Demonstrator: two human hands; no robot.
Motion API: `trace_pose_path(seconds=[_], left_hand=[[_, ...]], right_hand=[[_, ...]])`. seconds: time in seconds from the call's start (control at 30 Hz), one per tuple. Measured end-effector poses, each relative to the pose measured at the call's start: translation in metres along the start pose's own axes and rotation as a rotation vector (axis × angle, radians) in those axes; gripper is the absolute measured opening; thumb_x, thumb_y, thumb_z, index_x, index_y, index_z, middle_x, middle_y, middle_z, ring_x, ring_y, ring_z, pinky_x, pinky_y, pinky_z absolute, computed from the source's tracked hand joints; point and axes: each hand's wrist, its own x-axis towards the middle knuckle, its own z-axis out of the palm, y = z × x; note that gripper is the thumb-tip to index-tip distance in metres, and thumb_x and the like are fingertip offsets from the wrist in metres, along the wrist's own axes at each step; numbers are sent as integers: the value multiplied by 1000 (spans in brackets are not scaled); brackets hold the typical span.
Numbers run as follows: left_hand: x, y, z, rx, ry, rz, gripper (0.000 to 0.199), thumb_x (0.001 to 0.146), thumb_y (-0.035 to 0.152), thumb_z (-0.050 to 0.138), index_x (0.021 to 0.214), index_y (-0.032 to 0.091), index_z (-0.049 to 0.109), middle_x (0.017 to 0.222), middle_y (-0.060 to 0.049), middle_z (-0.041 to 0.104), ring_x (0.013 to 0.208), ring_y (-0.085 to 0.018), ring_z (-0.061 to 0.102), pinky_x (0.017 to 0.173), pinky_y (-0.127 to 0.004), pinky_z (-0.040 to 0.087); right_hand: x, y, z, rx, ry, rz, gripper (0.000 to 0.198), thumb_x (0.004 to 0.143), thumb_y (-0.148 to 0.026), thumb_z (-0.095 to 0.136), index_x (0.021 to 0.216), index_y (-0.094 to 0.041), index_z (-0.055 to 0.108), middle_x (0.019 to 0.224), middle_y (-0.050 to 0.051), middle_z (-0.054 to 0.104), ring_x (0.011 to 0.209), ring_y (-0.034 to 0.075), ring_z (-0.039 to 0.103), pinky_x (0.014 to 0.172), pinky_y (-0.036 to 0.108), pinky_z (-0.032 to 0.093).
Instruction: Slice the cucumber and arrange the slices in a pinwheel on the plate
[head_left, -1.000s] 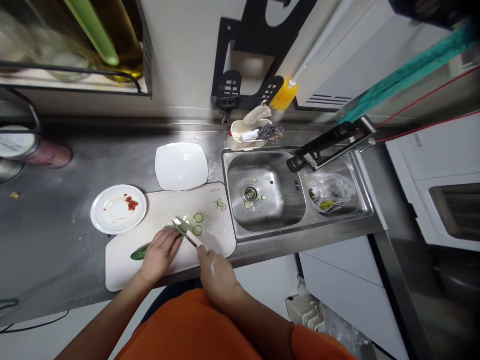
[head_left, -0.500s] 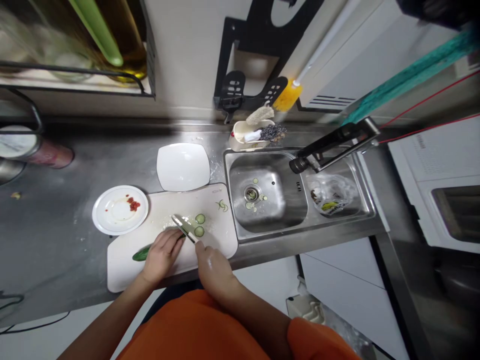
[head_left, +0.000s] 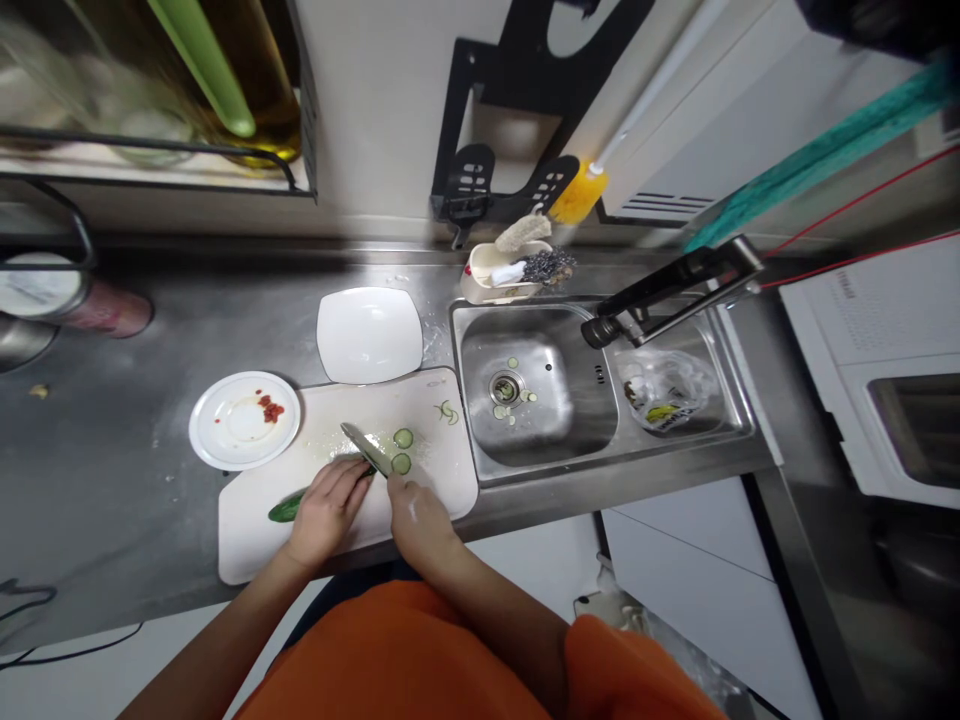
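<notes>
My left hand (head_left: 328,510) is closed over a green cucumber (head_left: 285,508) that lies on the white cutting board (head_left: 247,545); its left end sticks out past my palm. My right hand (head_left: 418,520) grips a kitchen knife (head_left: 365,446) by the handle, which my fingers hide. The blade slants up and left, right beside the cucumber's cut end and my left fingertips. Two round cucumber slices (head_left: 403,438) rest just right of the blade. Thin curved green peelings (head_left: 448,411) sit near the board's upper right corner.
A white plate with red bits (head_left: 225,452) overlaps the board's left side. Behind the board stands a square white dish (head_left: 369,335). On the right is a steel sink (head_left: 540,440) with scraps by its drain, a black faucet (head_left: 652,285) and a plastic bag (head_left: 675,385).
The knife has turned a little, showing more of the flat of its blade. My right hand has shifted slightly left. My left hand stays on the cucumber; the whole view has moved slightly.
</notes>
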Motion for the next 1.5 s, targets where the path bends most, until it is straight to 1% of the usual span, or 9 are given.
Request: trace_pose_path(seconds=[0.17, 0.3, 0.47, 0.6, 0.73, 1.07, 1.5], left_hand=[[-1, -1, 1, 10, 13, -5, 25, 89, 25, 53, 113, 19, 61, 106, -9, 69, 101, -22, 63, 93, -41, 50], [-2, -2, 2, 17, 21, -4, 25, 89, 26, 54, 111, 18, 61, 107, -9, 68, 102, -23, 62, 94, -41, 50], [-1, -1, 2, 28, 26, -5, 22, 89, 26, 54, 108, 18, 61, 102, -9, 69, 100, -22, 62, 92, -39, 50], [0, 0, 1, 34, 44, 3, 20, 89, 26, 54, 105, 18, 61, 100, -9, 68, 98, -22, 62, 91, -39, 50], [0, 0, 0, 35, 44, 7, 20, 88, 26, 54, 105, 18, 61, 101, -9, 68, 99, -22, 62, 92, -40, 51], [1, 1, 0, 27, 50, 8, 20, 88, 26, 54, 106, 18, 61, 99, -9, 69, 98, -23, 63, 92, -41, 51], [0, 1, 0, 4, 39, 12, 23, 89, 26, 53, 109, 19, 61, 101, -9, 69, 100, -24, 63, 92, -43, 51]], right_hand=[[-5, 4, -3, 26, -28, 41, 33, 91, -5, 37, 119, -15, 51, 90, 9, 67, 83, 21, 66, 66, 26, 50], [-16, 6, -11, 22, -36, 82, 38, 91, -4, 35, 125, -15, 48, 91, 10, 67, 85, 21, 66, 66, 26, 50], [-33, 2, -21, 27, -92, 80, 33, 92, -6, 35, 121, -14, 49, 90, 11, 67, 87, 22, 67, 68, 26, 50], [-39, 0, -22, 54, -114, 100, 31, 92, -5, 33, 116, -16, 50, 89, 11, 67, 87, 23, 67, 67, 27, 50], [-41, 0, -21, 65, -119, 111, 29, 92, -6, 34, 112, -17, 51, 88, 10, 67, 87, 23, 67, 67, 28, 50], [-43, -3, -24, 57, -104, 127, 27, 93, -6, 32, 108, -17, 52, 87, 9, 68, 86, 23, 68, 67, 27, 51], [-35, -5, -25, 49, -72, 90, 30, 91, -4, 35, 113, -15, 52, 87, 11, 67, 86, 21, 67, 67, 26, 50]])
